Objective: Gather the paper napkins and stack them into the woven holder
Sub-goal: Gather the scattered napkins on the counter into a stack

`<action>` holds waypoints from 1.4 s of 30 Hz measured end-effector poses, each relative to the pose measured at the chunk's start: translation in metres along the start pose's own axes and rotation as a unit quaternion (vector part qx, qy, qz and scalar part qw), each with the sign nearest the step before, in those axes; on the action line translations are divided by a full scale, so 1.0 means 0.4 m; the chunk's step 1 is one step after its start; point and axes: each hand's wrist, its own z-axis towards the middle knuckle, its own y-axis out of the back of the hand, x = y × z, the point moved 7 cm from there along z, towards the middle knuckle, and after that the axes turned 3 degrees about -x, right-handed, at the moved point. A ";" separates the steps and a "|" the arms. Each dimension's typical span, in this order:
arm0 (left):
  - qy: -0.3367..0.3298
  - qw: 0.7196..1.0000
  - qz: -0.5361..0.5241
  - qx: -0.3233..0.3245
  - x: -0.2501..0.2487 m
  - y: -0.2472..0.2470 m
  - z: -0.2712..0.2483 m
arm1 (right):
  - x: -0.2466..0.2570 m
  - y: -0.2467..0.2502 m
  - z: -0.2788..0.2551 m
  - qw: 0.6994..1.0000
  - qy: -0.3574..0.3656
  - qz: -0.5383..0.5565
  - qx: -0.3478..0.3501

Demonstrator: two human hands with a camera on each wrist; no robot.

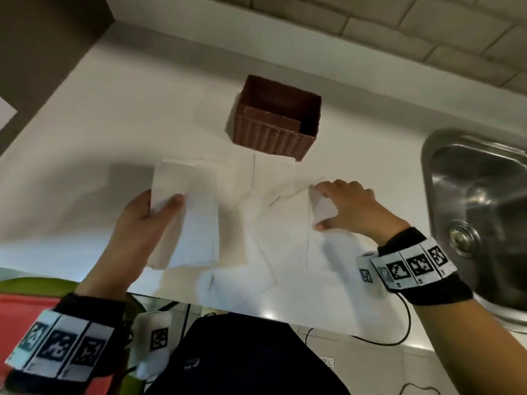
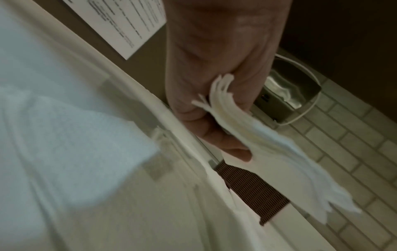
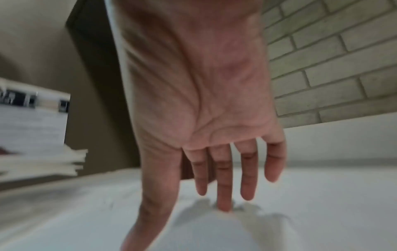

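Observation:
The brown woven holder (image 1: 278, 121) stands upright at the back of the white counter (image 1: 114, 132); I see no napkins in it. My left hand (image 1: 159, 212) grips a stack of white paper napkins (image 1: 188, 212), thumb on top, lifted a little above the counter; the left wrist view shows the stack's edges (image 2: 247, 132) fanned between thumb and fingers, with the holder (image 2: 251, 190) beyond. My right hand (image 1: 342, 206) is spread, fingers straight. Its fingertips (image 3: 223, 203) touch a loose napkin (image 1: 288, 223) lying flat. Several more napkins overlap in front of the holder.
A steel sink (image 1: 479, 201) is set into the counter just right of my right hand. A brick-tiled wall (image 1: 399, 29) runs behind the holder. The counter's front edge (image 1: 171, 297) is close to my body, and a printed sheet (image 2: 120, 22) hangs on the dark panel at the left.

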 end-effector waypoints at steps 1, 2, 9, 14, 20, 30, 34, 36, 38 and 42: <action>0.004 1.000 -0.007 -0.003 0.008 0.012 0.006 | -0.016 -0.017 0.003 1.000 0.002 -0.015 0.003; 0.006 1.000 -0.012 -0.004 0.013 0.021 0.010 | -0.021 -0.027 0.009 1.000 0.009 -0.019 -0.003; 0.011 0.998 -0.037 -0.050 0.031 0.076 0.018 | -0.037 0.005 0.012 0.998 0.054 0.033 -0.004; 0.029 0.990 -0.062 -0.123 0.066 0.172 0.011 | 0.035 0.138 -0.101 0.968 0.213 0.131 0.033; 0.037 0.981 -0.067 -0.176 0.095 0.245 -0.031 | 0.275 0.214 -0.152 0.908 0.345 0.150 0.183; 0.094 0.972 -0.092 -0.193 0.159 0.305 -0.101 | 0.496 -0.045 0.056 0.937 0.302 0.027 0.176; 0.111 0.970 -0.090 -0.196 0.183 0.326 -0.119 | 0.506 -0.044 0.055 0.931 0.308 0.018 0.194; 0.117 0.969 -0.089 -0.197 0.188 0.332 -0.125 | 0.518 -0.031 0.052 0.930 0.316 0.017 0.185; 0.126 0.969 -0.087 -0.195 0.190 0.330 -0.128 | 0.531 -0.035 0.050 0.932 0.317 0.011 0.175; 0.132 0.968 -0.091 -0.192 0.183 0.322 -0.129 | 0.557 -0.062 0.035 0.929 0.340 -0.017 0.142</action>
